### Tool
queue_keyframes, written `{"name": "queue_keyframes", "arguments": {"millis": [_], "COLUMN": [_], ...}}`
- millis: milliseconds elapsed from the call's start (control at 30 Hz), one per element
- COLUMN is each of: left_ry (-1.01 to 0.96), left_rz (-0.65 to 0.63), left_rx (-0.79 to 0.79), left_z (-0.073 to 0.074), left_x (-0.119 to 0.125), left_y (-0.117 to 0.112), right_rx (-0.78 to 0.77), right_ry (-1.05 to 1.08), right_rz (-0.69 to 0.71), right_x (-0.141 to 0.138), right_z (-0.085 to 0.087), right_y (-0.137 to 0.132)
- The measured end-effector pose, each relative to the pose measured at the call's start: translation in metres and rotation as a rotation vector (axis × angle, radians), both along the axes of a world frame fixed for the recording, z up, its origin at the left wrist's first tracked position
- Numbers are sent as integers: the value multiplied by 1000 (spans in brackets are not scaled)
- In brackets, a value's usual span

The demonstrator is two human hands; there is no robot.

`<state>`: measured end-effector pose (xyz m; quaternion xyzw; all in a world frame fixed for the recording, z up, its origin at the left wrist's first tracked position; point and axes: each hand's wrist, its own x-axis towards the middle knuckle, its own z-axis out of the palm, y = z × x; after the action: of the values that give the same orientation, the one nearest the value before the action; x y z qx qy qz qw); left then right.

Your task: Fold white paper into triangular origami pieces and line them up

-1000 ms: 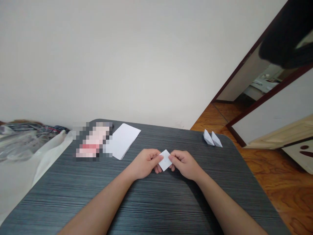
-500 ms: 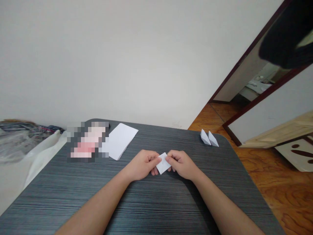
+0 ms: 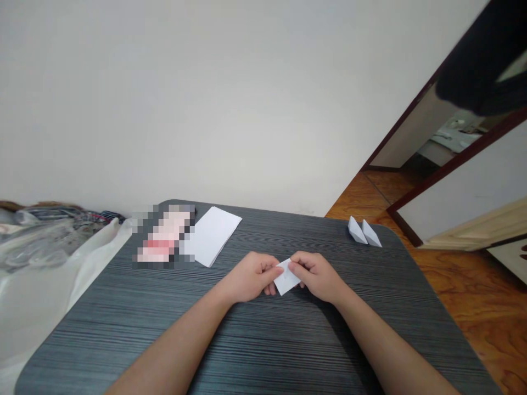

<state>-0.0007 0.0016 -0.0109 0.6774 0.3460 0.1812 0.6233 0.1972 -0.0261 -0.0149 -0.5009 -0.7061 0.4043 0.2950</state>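
The folded white paper [image 3: 287,282] is held over the table [image 3: 263,340], its left side pinched by the left hand [image 3: 253,277], its right by the right hand [image 3: 319,277]. 1 corner is pointed toward the person; with sides nearly equal, its long axis cannot be told.

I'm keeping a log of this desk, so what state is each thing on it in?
Left hand: closed on the small paper
Right hand: closed on the small paper
Small paper: pinched between both hands
Paper stack: lying flat
Two paper shapes: folded, side by side
Pixelated item: blurred, cannot tell
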Motion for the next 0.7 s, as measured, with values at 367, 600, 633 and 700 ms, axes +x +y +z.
{"name": "queue_keyframes", "arguments": {"millis": [367, 600, 633, 700], "left_ry": [82, 55, 36, -11], "left_rz": [-46, -43, -27, 15], "left_rx": [113, 92, 71, 25], "left_z": [-1, -1, -1, -1], "left_x": [-2, -1, -1, 0], "left_y": [-1, -1, -1, 0], "right_rx": [96, 91, 67, 1], "right_ry": [-32, -35, -24, 4], "right_rz": [8, -5, -21, -38], "right_x": [-2, -3, -2, -1], "right_z": [5, 5, 4, 3], "right_y": [1, 2, 2, 1]}}
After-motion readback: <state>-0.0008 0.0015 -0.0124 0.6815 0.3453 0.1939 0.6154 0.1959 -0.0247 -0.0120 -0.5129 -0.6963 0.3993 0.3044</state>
